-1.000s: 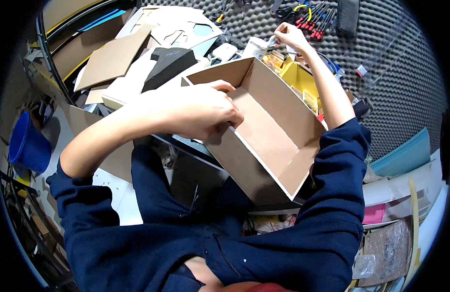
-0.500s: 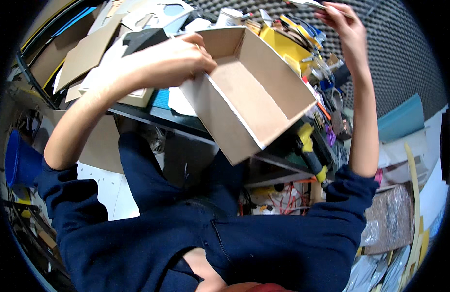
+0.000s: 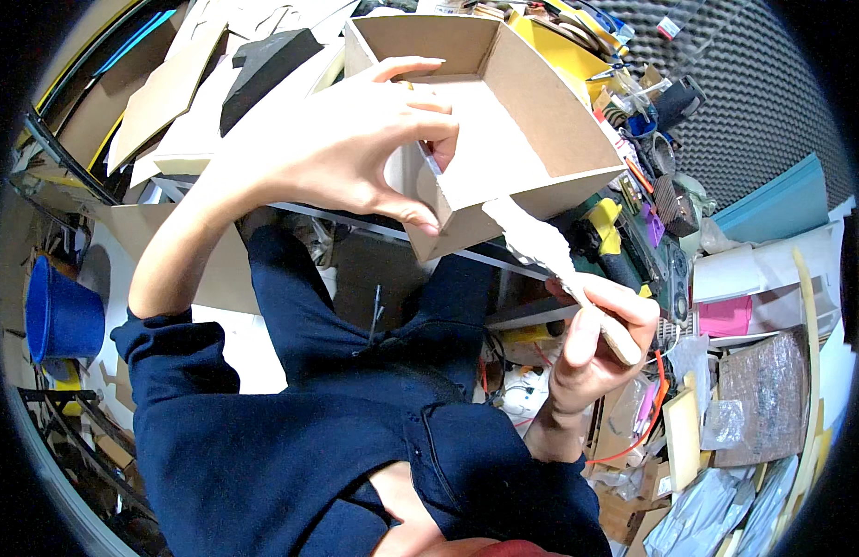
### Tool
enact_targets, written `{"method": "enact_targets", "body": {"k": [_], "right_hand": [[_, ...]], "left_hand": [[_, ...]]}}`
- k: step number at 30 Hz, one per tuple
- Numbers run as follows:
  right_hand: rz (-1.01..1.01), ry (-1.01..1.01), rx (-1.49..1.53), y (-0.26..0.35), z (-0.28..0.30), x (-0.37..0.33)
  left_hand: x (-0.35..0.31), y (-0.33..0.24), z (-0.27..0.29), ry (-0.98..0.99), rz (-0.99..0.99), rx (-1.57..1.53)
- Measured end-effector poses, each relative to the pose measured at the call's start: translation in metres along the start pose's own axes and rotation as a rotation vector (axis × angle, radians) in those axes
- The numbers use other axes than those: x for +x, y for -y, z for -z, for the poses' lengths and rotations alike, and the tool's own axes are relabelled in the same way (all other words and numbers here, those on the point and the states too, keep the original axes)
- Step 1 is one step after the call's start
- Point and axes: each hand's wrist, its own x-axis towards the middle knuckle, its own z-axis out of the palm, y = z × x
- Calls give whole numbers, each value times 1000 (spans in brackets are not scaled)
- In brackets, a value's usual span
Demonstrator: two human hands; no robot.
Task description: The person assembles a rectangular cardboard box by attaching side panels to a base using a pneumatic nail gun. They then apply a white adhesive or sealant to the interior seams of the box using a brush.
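An open-topped, brown cardboard box (image 3: 559,121) is tilted at the near edge of the workbench. Its near left wall is in the grasp of my left hand (image 3: 355,139), with some fingers curled over the rim and the thumb against the near corner; the index finger stretches out above. In my right hand (image 3: 601,343) is a spatula (image 3: 531,241) with a pale handle, its blade thickly coated in white paste. The coated tip is close to the box's near rim; whether it touches cannot be told.
Cardboard sheets (image 3: 165,97) and a black foam piece (image 3: 267,70) lie left on the bench. Tools and a yellow container (image 3: 555,46) crowd its right side. A blue bucket (image 3: 63,311) stands at far left, and a plastic-wrapped package (image 3: 763,395) at right.
My right hand has come down from the upper right with the spatula to the box's near rim. My left hand has shifted along the wall toward the near corner, its fingers spreading.
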Motion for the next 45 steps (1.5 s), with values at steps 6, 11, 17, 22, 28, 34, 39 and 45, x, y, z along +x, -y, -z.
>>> {"method": "enact_targets", "body": {"k": [6,11,17,22,28,34,39,45], "right_hand": [[-43,-19,-37,3,-10,1],[68,102,-72,6,-9,-2],[-85,-38,-124,10,-11,3],[301,205,-103,15,-14,5],[-155,-201,-32,-9,7,19],[-36,-221,22,-6,13,23],[-77,-193,85,-12,15,25],[-140,-78,77,-8,12,26]], "left_hand": [[0,3,-9,-23,-14,17],[-3,6,-13,-89,-20,43],[-3,7,-11,-29,8,-11],[-1,8,-11,-58,-25,7],[-1,10,-14,-150,-92,25],[4,-10,3,-6,-33,-89],[11,-19,-3,34,3,-18],[9,-22,-3,20,79,-90]]}}
